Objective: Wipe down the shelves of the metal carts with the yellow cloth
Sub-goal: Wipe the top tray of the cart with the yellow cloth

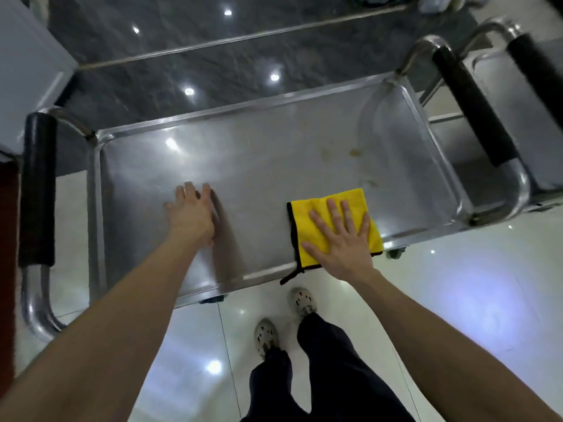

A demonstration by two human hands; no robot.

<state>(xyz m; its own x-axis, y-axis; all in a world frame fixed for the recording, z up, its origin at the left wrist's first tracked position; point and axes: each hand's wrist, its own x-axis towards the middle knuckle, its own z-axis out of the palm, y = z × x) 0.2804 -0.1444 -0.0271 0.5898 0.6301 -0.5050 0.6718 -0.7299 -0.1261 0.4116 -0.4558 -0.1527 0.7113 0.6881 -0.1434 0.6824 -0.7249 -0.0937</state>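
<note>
A metal cart's top shelf (274,153) fills the middle of the head view, shiny steel with a raised rim. A folded yellow cloth (307,226) with a black edge lies near the shelf's front right. My right hand (341,239) presses flat on the cloth, fingers spread and straight. My left hand (190,213) rests on the bare shelf left of centre, fingers extended and slightly blurred. Brownish stains (355,152) mark the shelf beyond the cloth.
Black-padded handles stand at the cart's left end (38,190) and right end (472,105). A second metal cart (518,95) stands close on the right. My feet (283,318) are on the glossy tile floor in front. A white cabinet (27,65) sits at far left.
</note>
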